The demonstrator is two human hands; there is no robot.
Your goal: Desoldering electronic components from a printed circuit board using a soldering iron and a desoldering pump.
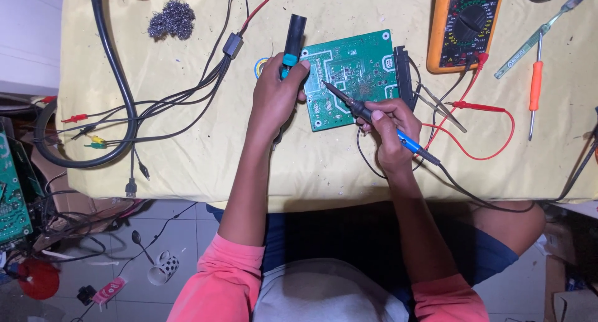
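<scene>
We see both forearms reaching fwd from pink sleeves over a yellow-covered bench point(187, 153). The left hand point(274, 97) is wrapped round a black desoldering pump point(293, 38) w/ a teal collar, fingers clamped on its barrel, thumb at the teal band; the pump stands just off the left edge of a green circuit board point(355, 79), which lies flat directly ahead of both sets of fingertips. The right hand point(389, 125) grips a soldering iron point(374, 119) pen-style, fingers closed on its black-and-blue handle, wrist bent inward, tip angled up-left onto the board's middle. Tweezers point(442, 107) lie just right of the right fingers, red probe leads point(479, 107) beyond them. An orange multimeter point(461, 26) sits above those, steel wool point(171, 19) well left of the pump hand.
</scene>
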